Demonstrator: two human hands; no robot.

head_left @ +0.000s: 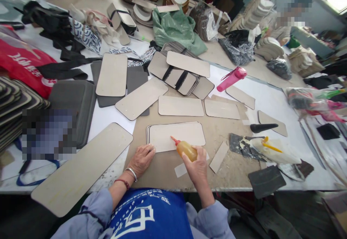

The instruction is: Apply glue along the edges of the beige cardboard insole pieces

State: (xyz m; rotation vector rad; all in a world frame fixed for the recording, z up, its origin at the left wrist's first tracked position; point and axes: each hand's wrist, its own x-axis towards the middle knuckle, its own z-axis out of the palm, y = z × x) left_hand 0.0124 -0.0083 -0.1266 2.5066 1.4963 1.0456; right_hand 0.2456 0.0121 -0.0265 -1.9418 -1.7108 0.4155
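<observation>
A small stack of beige rounded-corner panels (162, 134) lies in front of me on the brown work board. My left hand (141, 159) is at the stack's near left corner, its fingers bent together against the edge. In my right hand (197, 165) is a squeeze bottle (187, 150) of amber liquid, probably glue, with a red nozzle. It is tilted, and the tip points left, over the top panel; whether it touches cannot be told. A narrow beige strip (219, 157) and a pale slip (180, 170) lie near my right hand.
Beyond the stack lie more beige panels (180, 106) and a strapped bundle (176, 75). A long panel (84, 166) is at left. To the right are a pink bottle (231, 79), a black-handled tool (264, 127) and a glue-smeared white container (273, 150). A person (282, 29) is at back right.
</observation>
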